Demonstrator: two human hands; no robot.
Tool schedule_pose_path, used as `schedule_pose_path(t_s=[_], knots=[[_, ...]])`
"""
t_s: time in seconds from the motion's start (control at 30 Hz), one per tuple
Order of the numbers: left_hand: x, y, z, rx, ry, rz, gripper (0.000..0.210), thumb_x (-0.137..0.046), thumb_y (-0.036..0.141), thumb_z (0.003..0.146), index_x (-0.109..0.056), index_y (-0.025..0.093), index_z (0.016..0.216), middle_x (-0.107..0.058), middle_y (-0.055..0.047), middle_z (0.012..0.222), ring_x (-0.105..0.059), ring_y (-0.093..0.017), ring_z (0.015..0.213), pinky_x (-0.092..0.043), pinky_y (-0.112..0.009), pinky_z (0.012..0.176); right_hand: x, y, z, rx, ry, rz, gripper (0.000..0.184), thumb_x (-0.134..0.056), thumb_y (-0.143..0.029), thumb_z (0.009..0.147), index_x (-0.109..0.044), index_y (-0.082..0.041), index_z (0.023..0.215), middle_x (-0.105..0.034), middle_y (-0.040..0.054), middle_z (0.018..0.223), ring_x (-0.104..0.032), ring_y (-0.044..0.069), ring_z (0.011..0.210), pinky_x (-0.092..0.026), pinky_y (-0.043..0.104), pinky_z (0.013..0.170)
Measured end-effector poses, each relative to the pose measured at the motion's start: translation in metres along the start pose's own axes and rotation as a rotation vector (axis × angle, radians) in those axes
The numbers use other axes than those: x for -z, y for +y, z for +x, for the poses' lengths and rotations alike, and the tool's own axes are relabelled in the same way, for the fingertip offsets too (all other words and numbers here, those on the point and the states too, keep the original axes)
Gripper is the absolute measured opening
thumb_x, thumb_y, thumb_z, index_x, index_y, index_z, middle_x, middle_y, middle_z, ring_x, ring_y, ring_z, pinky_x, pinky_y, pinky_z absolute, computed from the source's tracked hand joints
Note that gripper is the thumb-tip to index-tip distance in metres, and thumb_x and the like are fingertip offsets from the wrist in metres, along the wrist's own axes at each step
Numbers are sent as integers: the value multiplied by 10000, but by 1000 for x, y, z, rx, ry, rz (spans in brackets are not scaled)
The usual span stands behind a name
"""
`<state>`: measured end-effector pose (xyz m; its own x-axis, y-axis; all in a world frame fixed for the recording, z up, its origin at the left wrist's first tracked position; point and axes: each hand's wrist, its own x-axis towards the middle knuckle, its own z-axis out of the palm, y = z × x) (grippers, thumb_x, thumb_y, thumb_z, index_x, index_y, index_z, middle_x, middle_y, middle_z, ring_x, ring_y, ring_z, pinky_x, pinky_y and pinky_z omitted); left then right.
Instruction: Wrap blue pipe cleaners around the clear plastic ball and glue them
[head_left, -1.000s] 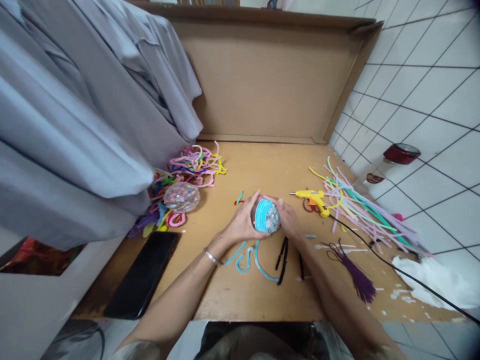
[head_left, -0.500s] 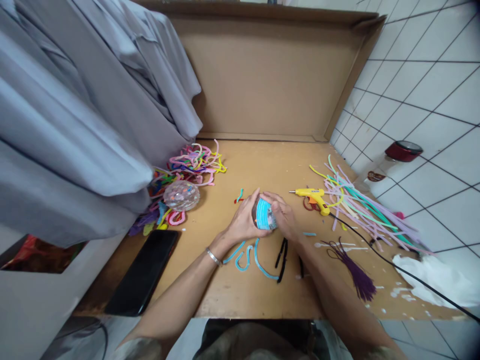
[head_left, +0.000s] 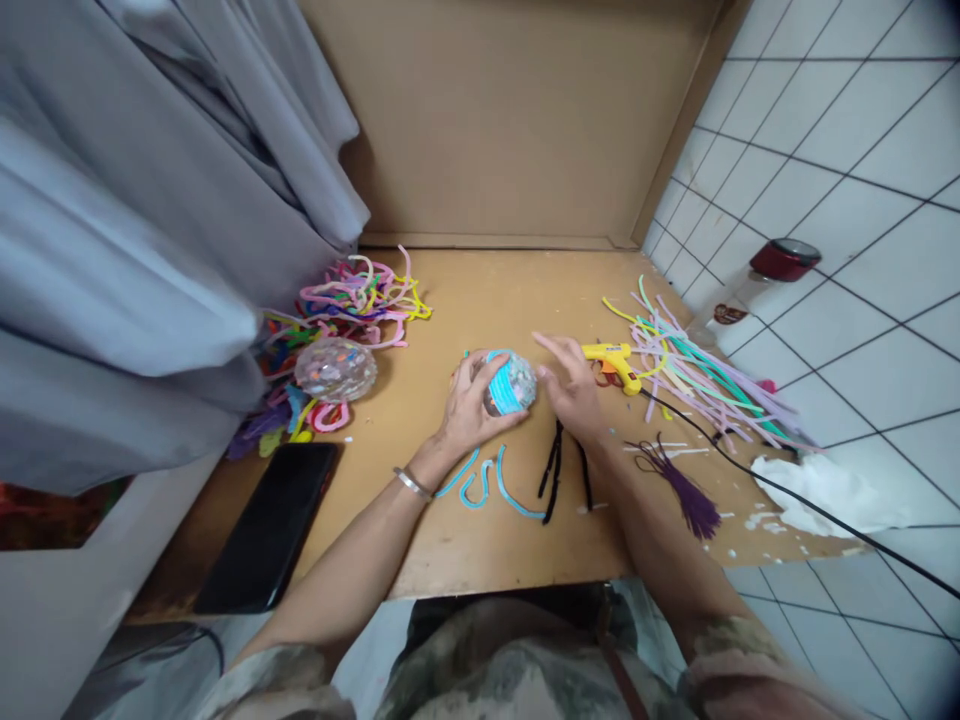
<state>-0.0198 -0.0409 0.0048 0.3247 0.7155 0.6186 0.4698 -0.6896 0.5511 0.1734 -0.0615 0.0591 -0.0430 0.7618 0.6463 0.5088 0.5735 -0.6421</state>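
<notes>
Two forearms (head_left: pixel 360 570) angled inward; left hand (head_left: pixel 466 412), fingers curled around blue-banded ball (head_left: pixel 513 386); right hand (head_left: pixel 576 398) just beside, fingers extended, released.

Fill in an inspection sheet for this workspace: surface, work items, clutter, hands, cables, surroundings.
Surface: wooden table; white flecks near its right side.
Work items: blue-banded ball, loose light-blue strips, yellow glue gun.
Clutter: multicoloured heap, clear ball, black phone at left; purple thread bundle, white tissue at right.
Hands: left hand holds blue-banded ball; right hand beside it, fingers extended, nothing seen gripped.
Cables: black cord runs rightward from glue gun.
Surroundings: grey cloth left, cardboard behind, white tiles right.
</notes>
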Motion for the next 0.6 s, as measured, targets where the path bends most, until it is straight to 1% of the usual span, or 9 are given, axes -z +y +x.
schedule_pose_path(t_s=[0.03, 0.07, 0.13, 0.2, 0.27, 0.37, 0.43, 0.47, 0.6], knots=[[-1, 0, 0, -4, 7, 8, 859, -792, 588, 735, -464, 236, 1447, -440, -148, 1409, -475, -332, 1336, -416, -530, 1138, 3, 0, 1, -1, 6, -13, 365, -519, -317, 950, -653, -261, 1285, -669, 90, 1251, -610, 231, 1179, -480, 449, 1052], [-1, -1, -1, -7, 12, 9, 862, -787, 595, 738, -457, 235, 1449, -433, -151, 1411, -470, -332, 1340, -415, -534, 1138, 7, 0, 2, -7, 10, -34, 368, -530, -297, 935, -651, -254, 1280, -678, 89, 1233, -619, 231, 1157, -488, 443, 1036], [-3, -1, -1, -15, 19, 0, 868, -784, 600, 740, -447, 231, 1449, -424, -156, 1409, -468, -331, 1340, -421, -539, 1135, 15, 2, -1, -35, 9, -100, 303, -540, -273, 917, -695, -237, 1174, -721, 81, 1110, -653, 232, 1053, -515, 428, 971], [-4, -2, 0, -25, 22, -9, 866, -788, 591, 739, -443, 228, 1446, -420, -159, 1408, -467, -332, 1342, -427, -545, 1132, 24, 6, -8, -70, -4, -194, 227, -532, -260, 910, -731, -222, 1011, -742, 72, 960, -672, 235, 937, -530, 412, 895], [-6, -3, 0, -37, 29, -12, 851, -794, 579, 738, -453, 228, 1434, -416, -160, 1414, -467, -335, 1344, -430, -551, 1130, 34, 12, -17, -104, -14, -296, 226, -510, -226, 898, -734, -215, 926, -743, 81, 924, -672, 245, 907, -527, 407, 858], [-10, -5, 2, -48, 60, -20, 823, -805, 560, 734, -475, 227, 1410, -410, -157, 1418, -475, -336, 1342, -434, -549, 1131, 44, 19, -27, -138, -71, -417, 228, -505, -192, 886, -731, -211, 880, -743, 84, 897, -664, 250, 888, -512, 391, 841], [-12, -6, 3, -39, 95, -26, 823, -816, 552, 723, -483, 229, 1403, -410, -152, 1417, -477, -335, 1342, -429, -549, 1139, 44, 19, -28, -123, -164, -509, 246, -496, -186, 906, -742, -199, 905, -738, 95, 905, -654, 250, 892, -490, 372, 829], [-12, -6, 4, -32, 108, -28, 825, -821, 547, 718, -485, 230, 1402, -411, -149, 1415, -478, -334, 1342, -427, -549, 1142, 42, 19, -26, -103, -233, -565, 263, -486, -181, 922, -748, -194, 935, -734, 102, 922, -648, 250, 904, -473, 365, 827], [-12, -7, 4, -12, 116, -29, 822, -827, 529, 716, -487, 231, 1403, -415, -144, 1413, -483, -329, 1342, -436, -536, 1141, 30, 18, -17, -3, -580, -794, 331, -461, -107, 940, -752, -221, 1050, -708, 107, 973, -620, 233, 925, -403, 354, 846]])
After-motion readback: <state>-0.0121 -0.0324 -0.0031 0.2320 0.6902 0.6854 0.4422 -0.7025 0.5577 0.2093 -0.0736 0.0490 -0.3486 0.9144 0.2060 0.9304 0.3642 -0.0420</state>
